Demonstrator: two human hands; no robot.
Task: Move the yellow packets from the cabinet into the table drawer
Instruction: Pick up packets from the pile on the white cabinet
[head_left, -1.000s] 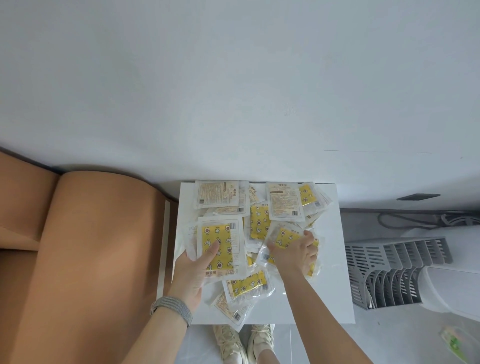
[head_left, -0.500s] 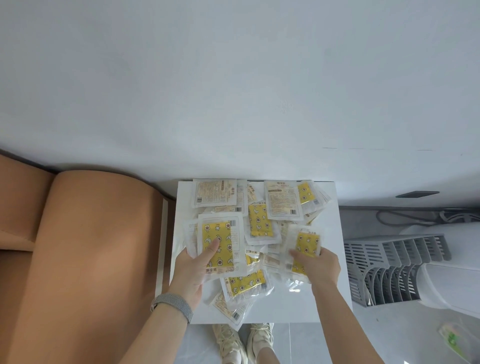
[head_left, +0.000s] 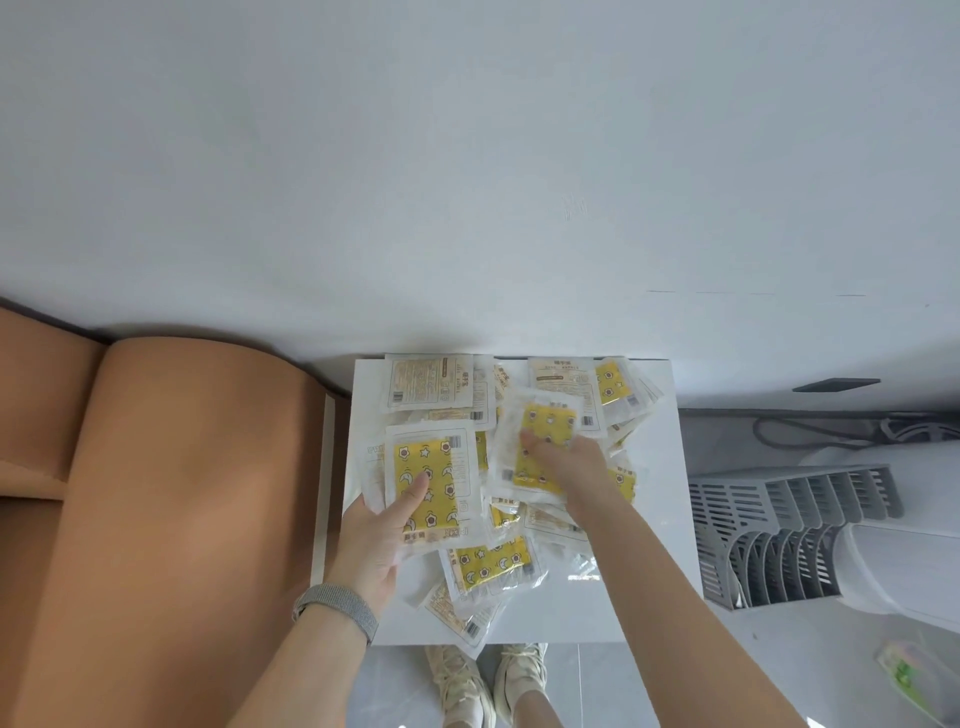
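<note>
Several yellow packets in clear wrappers lie heaped on a small white cabinet top (head_left: 660, 525). My left hand (head_left: 382, 535) holds a stack of packets, thumb across the front of the top yellow packet (head_left: 428, 486). My right hand (head_left: 576, 467) grips another yellow packet (head_left: 543, 436) and holds it over the middle of the heap. More packets lie face down at the back (head_left: 428, 387) and face up at the front (head_left: 491, 564). No drawer is in view.
A tan sofa arm (head_left: 171, 499) stands close on the left of the cabinet. A grey slatted rack (head_left: 779, 540) and a white appliance (head_left: 904, 566) stand on the right, with cables behind. My shoes (head_left: 488, 680) show below the front edge. The white wall rises behind.
My right hand has carried its packet from the right side of the heap leftward and farther back. The left hand keeps its stack in about the same place.
</note>
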